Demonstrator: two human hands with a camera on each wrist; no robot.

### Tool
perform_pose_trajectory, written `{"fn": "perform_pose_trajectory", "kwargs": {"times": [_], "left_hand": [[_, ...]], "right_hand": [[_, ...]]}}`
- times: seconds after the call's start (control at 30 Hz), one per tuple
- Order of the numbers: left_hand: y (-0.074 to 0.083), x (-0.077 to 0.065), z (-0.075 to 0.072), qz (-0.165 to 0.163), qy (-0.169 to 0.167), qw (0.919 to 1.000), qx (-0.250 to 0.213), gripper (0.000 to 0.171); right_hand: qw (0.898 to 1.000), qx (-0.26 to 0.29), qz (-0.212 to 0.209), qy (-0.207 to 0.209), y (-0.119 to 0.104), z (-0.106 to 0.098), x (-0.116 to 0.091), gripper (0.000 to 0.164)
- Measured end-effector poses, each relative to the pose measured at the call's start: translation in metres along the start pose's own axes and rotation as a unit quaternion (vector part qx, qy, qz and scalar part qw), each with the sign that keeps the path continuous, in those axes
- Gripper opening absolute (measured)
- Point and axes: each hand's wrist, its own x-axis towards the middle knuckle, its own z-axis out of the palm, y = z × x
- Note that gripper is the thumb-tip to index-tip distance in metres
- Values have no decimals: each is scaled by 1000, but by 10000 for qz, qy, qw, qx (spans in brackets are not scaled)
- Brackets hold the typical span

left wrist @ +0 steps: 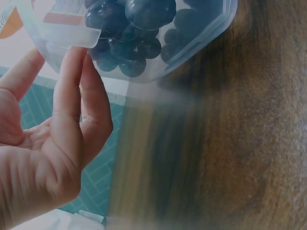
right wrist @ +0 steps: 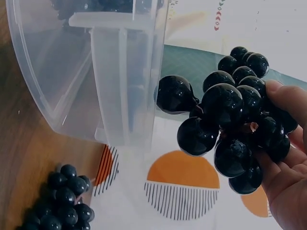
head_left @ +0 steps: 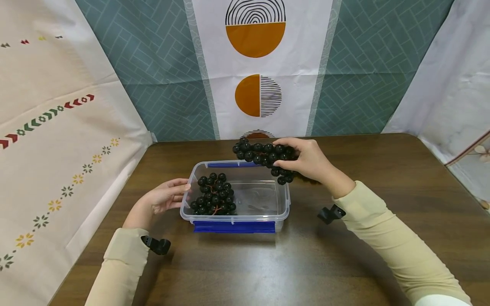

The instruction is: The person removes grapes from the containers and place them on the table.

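A clear plastic food container point(head_left: 260, 219) with blue side clips stands open on the table. One bunch of black grapes point(head_left: 214, 193) lies in its left half. At the container's left end, my left hand point(head_left: 166, 196) holds the rim, thumb over the edge and fingers under it; the left wrist view shows fingertips at the rim. My right hand point(head_left: 308, 159) grips a second bunch of black grapes point(head_left: 260, 154) between thumb and fingers, raised over the container's back right corner. In the right wrist view this bunch point(right wrist: 230, 120) hangs beside the container wall.
Another bunch of black grapes point(right wrist: 67, 196) lies on the table right of the container, mostly hidden behind my right hand in the head view. The brown wooden table point(head_left: 237, 272) ends at a patterned cloth point(head_left: 260, 63) behind.
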Motion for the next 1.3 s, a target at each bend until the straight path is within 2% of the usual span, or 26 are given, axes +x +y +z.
{"fn": "perform_pose_trajectory", "kwargs": {"times": [0.3,0.8,1.03,1.3], "left_hand": [[1,-1,-1,-14,-2,9997,232,68],[5,-2,1,18,-128,9999,66,66],[4,0,-2,45,-137,9998,102,64],[2,1,-3,85,-136,9999,57,58]], "right_hand": [[9998,-127,-56,131,2,-7,-4,45],[9996,-184,89,179,3,-16,-10,44],[9988,-376,50,317,4,-19,-15,41],[9972,-555,211,449,11,-26,-26,41]]}}
